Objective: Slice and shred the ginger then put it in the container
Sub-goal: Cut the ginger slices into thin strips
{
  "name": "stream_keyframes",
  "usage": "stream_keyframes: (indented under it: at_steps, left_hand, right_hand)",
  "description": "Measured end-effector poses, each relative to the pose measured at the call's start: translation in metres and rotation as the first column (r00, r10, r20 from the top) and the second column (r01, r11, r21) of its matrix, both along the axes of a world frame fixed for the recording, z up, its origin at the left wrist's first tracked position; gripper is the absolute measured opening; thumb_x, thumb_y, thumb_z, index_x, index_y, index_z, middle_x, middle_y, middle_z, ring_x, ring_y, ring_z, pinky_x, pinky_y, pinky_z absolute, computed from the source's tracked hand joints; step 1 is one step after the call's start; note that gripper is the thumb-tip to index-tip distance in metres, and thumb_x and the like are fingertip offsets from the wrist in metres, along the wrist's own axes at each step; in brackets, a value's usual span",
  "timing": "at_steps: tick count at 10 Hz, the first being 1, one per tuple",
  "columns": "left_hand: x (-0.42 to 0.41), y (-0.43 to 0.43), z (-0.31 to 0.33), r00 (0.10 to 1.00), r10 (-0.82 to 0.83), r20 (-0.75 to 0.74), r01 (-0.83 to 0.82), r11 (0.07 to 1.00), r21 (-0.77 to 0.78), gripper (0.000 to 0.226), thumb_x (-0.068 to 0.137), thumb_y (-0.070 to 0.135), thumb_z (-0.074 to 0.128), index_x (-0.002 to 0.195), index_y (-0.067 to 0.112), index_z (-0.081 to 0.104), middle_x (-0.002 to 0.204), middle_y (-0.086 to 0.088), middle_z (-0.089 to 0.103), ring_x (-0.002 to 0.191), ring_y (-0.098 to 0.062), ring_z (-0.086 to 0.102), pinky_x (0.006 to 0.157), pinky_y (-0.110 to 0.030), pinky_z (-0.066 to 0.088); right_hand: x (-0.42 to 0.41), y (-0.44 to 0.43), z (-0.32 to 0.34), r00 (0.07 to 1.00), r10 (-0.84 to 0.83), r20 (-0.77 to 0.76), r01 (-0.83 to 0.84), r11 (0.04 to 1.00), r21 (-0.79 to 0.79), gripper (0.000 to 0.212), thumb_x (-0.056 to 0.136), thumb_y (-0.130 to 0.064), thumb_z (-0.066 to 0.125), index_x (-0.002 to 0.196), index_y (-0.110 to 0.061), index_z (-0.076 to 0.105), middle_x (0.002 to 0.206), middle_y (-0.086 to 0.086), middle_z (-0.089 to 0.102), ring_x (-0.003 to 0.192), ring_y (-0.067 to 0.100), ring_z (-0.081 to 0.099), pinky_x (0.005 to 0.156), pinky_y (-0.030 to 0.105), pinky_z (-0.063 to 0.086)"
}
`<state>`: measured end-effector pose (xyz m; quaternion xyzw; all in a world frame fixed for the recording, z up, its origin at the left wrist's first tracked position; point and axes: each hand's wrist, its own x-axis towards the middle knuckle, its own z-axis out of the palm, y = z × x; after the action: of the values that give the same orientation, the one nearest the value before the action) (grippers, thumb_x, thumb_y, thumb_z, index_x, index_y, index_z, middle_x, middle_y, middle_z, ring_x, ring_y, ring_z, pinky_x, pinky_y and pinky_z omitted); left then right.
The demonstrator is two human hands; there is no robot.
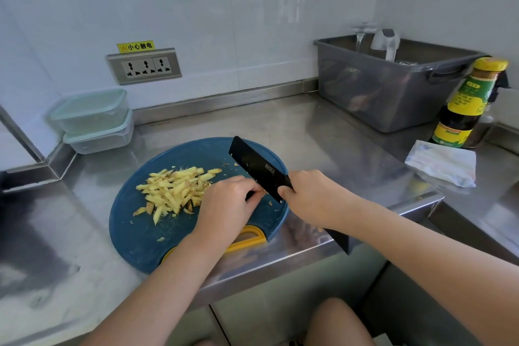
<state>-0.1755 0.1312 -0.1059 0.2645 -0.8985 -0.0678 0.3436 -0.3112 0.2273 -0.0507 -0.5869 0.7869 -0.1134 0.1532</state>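
A pile of pale yellow ginger shreds [175, 191] lies on the left half of a round blue cutting board [134, 230] with a yellow handle. My right hand [311, 196] grips a black knife [258, 168], the blade tilted up over the board's right side. My left hand [227, 205] is at the blade's lower end, its fingertips curled and pinching the blade near the edge; whether a ginger bit is under them is hidden. Two stacked clear containers [92, 118] with pale green lids stand at the back left corner, lids on.
The board sits on a steel counter [323, 132] near its front edge. A grey plastic tub [393, 84] stands at the back right, a dark sauce bottle [466, 104] beside it, and a folded cloth [441, 163] in front. A wall socket [144, 66] is behind.
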Motion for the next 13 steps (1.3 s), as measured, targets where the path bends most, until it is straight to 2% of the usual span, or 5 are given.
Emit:
stream_keyframes:
  at_steps: [3,5,7,9,13]
  left_hand:
    - [-0.001,0.000,0.000,1.000,-0.010,-0.011,0.010,1.000,0.013,0.011,0.073,0.011,0.078,0.082,0.017,0.076,0.076,0.003,0.071,0.066,-0.013,0.066,0.059,-0.029,0.055]
    - [-0.001,0.002,0.001,1.000,0.017,-0.003,-0.017,0.999,0.033,0.008,0.075,0.016,0.076,0.083,0.017,0.075,0.078,0.002,0.072,0.069,-0.015,0.067,0.063,-0.030,0.055]
    - [0.001,0.004,0.004,1.000,0.014,-0.003,-0.014,0.999,0.049,0.008,0.077,0.017,0.075,0.083,0.021,0.075,0.078,0.006,0.070,0.069,-0.009,0.064,0.061,-0.028,0.055]
    - [0.004,0.003,0.004,1.000,0.002,0.010,-0.003,0.998,0.064,0.005,0.080,0.019,0.072,0.084,0.021,0.074,0.080,0.007,0.069,0.071,-0.008,0.063,0.064,-0.028,0.055]
    - [0.016,0.003,0.006,0.998,-0.007,0.065,0.008,1.000,-0.013,0.014,0.080,0.023,0.072,0.094,0.026,0.076,0.070,0.007,0.048,0.074,-0.013,0.042,0.056,-0.025,0.038]
  right_hand:
    - [0.014,0.000,0.002,0.991,-0.074,0.116,0.079,0.996,-0.044,0.027,0.102,-0.018,0.031,0.105,-0.001,0.053,0.086,0.006,0.048,0.057,0.015,0.033,0.045,0.025,0.025]
    - [0.020,-0.025,-0.005,0.999,-0.040,0.003,0.040,0.999,-0.017,0.017,0.098,-0.018,0.037,0.084,-0.009,0.041,0.069,-0.001,0.034,0.055,0.012,0.035,0.045,0.022,0.023]
    - [0.018,-0.006,0.006,0.998,-0.065,0.026,0.064,0.996,0.068,0.022,0.100,-0.017,0.041,0.112,-0.004,0.054,0.087,0.005,0.049,0.063,0.015,0.037,0.049,0.023,0.032]
    - [0.010,-0.001,-0.002,0.989,-0.119,0.082,0.122,0.992,-0.028,0.028,0.100,-0.029,0.033,0.086,-0.010,0.048,0.069,0.000,0.044,0.075,0.021,0.050,0.066,0.032,0.039]
    - [0.020,0.002,0.000,0.994,-0.098,-0.047,0.096,0.994,-0.045,0.025,0.101,-0.032,0.036,0.095,-0.010,0.043,0.076,0.003,0.044,0.056,0.011,0.041,0.045,0.021,0.031]
